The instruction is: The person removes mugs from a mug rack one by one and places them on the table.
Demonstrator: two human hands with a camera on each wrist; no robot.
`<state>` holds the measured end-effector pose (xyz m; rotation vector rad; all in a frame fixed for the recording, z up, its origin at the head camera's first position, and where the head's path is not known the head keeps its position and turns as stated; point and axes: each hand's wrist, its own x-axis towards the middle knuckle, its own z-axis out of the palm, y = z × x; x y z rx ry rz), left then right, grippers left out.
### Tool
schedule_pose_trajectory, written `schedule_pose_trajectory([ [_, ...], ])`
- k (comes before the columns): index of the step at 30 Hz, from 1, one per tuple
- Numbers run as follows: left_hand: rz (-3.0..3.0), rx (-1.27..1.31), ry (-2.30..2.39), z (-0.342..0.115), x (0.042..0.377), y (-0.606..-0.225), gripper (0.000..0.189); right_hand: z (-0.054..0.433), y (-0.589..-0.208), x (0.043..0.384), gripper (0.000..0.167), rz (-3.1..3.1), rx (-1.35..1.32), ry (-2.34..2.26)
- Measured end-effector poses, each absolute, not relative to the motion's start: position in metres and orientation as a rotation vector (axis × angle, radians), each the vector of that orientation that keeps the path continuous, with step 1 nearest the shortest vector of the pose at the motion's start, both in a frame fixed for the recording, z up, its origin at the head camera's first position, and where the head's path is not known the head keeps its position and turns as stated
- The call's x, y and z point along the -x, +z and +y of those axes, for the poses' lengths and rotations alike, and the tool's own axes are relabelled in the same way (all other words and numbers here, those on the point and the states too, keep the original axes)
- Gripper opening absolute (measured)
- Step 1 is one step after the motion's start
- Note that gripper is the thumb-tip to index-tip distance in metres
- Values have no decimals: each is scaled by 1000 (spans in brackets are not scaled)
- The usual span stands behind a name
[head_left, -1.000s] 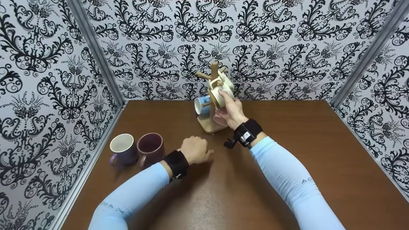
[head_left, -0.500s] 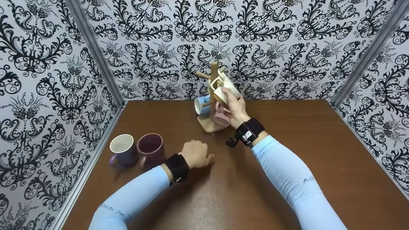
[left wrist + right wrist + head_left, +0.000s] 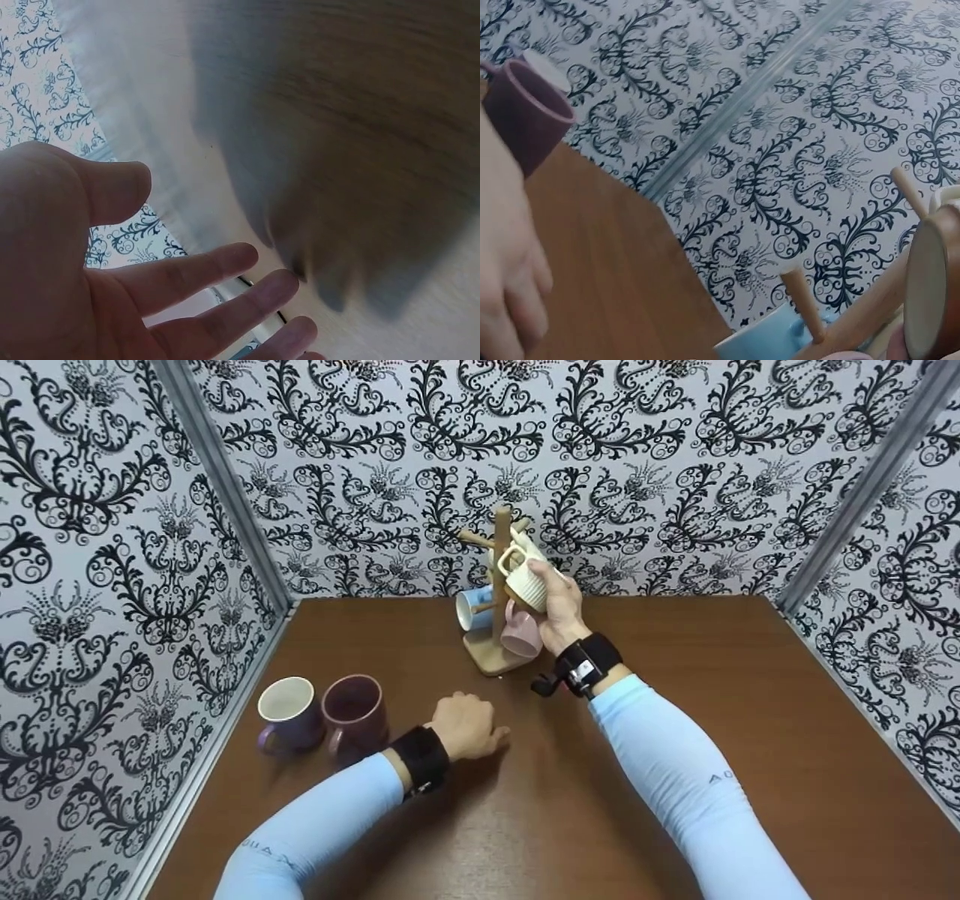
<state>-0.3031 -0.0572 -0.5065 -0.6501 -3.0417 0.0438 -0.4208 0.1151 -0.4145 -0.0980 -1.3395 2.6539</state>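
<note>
At the wooden mug tree (image 3: 502, 529), my right hand (image 3: 564, 604) grips a ribbed cream mug (image 3: 526, 585), its handle toward the post. In the right wrist view this mug's brown-and-cream bottom (image 3: 928, 289) shows at the right edge. Just below it a pink mug (image 3: 520, 637) hangs on the tree. A light blue mug (image 3: 471, 610) hangs on the left side, and a white mug partly shows behind the held one. My left hand (image 3: 466, 726) is low over the table, holding nothing; the left wrist view has its fingers (image 3: 225, 304) spread and relaxed.
Two mugs stand on the brown table (image 3: 712, 697) at the left: a purple one (image 3: 291, 716) with a pale inside and a maroon one (image 3: 355, 718). Patterned walls (image 3: 637, 472) enclose the back and sides.
My right hand has shifted slightly right with the cream mug, whose tilt has changed. More of the pink mug shows below it. My left hand has drifted slightly right and nearer.
</note>
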Motion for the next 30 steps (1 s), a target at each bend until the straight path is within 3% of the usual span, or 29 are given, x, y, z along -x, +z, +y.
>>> schedule_pose_trajectory([
  [5,-3031,654,46,-56,303,-507,57,118,-407,424,8,-1329,118,2655],
  [17,-3046,646,24,-57,304,-506,57,122,-400,422,18,-1412,155,2595],
  [30,-3024,587,-1,-59,303,-511,56,125,-399,421,6,-1421,67,2592],
])
